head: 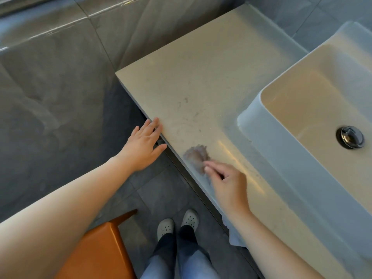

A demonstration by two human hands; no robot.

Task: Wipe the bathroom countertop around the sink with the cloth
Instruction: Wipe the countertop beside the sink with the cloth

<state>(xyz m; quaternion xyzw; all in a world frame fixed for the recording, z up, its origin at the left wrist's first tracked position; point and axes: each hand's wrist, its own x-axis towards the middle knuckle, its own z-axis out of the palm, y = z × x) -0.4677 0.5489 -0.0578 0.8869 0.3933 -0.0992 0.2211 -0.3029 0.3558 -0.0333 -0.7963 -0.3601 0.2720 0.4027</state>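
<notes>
The beige countertop runs from the wall to the white sink on the right. Faint dark smudges mark the surface near its front edge. A small greyish-purple cloth, blurred, lies on the counter close to that edge. My right hand grips the cloth's near end with curled fingers, its forearm lying over the counter's front. My left hand is flat with straight fingers, its fingertips touching the counter's front edge to the left of the cloth.
The sink basin has a chrome drain plug. A pale piece of fabric hangs off the counter edge under my right forearm. An orange seat stands at the lower left beside my feet. Grey tiles cover the floor and wall.
</notes>
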